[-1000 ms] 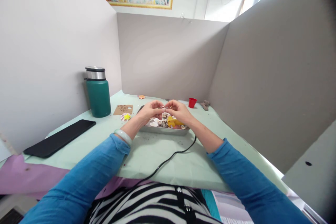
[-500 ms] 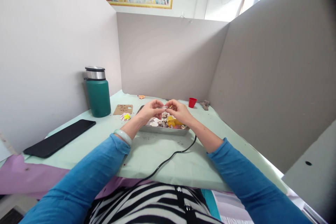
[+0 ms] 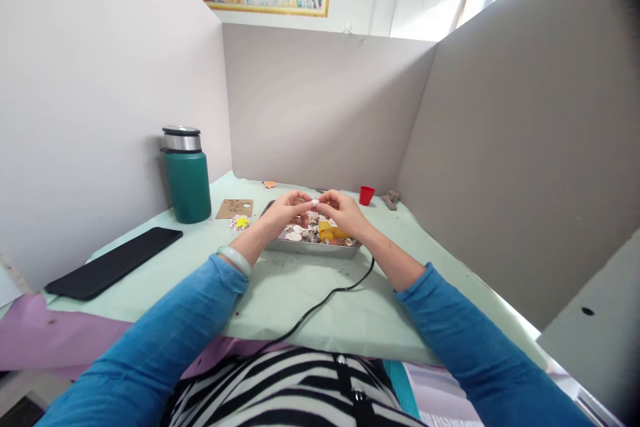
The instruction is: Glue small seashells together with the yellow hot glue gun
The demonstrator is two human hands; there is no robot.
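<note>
Above a metal tray, my left hand and my right hand meet at the fingertips. Between them is a small white shell, pinched by the thumbs and fingers of both hands and partly covered by them. Loose seashells fill the tray, white and brownish. A yellow hot glue gun lies on the shells at the right, just below my right hand. The far part of the tray is hidden behind my hands.
A black cord crosses the green table cover toward me. On the left stand a green bottle and a black flat case. Nearby lie a brown board and a yellow flower piece. A red cup stands back right.
The shell has turned between my fingertips: it looked thin and edge-on before, and now a rounder white side shows. My hands stay at nearly the same place.
</note>
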